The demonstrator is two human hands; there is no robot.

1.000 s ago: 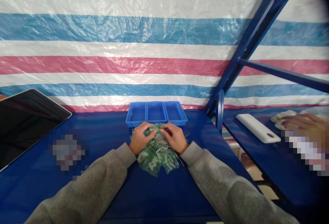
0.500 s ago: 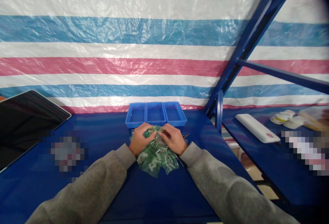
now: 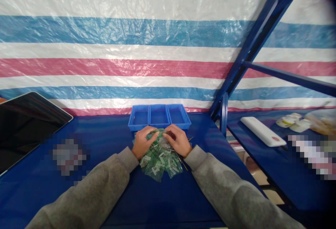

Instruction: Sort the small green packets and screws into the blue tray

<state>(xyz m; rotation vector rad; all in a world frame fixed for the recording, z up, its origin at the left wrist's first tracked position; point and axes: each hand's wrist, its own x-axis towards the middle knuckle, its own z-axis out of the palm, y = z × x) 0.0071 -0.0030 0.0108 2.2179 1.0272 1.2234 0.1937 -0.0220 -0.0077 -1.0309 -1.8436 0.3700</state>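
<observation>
My left hand [image 3: 143, 143] and my right hand [image 3: 179, 142] face each other above a pile of small green-tinted plastic bags [image 3: 160, 162]. Thumb and fingers of each hand are drawn together on the upper edge of one plastic bag [image 3: 161, 131], which spans the gap between them. The contents of that bag cannot be made out. Other bags fan out below my wrists, showing white labels and thin metal rods. A few loose thin rods [image 3: 185, 165] stick out at the pile's right side.
A blue three-compartment tray [image 3: 159, 127] stands just behind the hands. On the left lies a dark-screened panel [image 3: 23, 127], with a blurred-out item nearby. A blue metal frame [image 3: 223, 113] rises at right. On the adjoining table are a white oblong device [image 3: 262, 131] and white round items [image 3: 299, 124].
My right thumb and fingers have shifted slightly, and the thumbs sit a little further apart. Both arms, the pile and the tray stay in place.
</observation>
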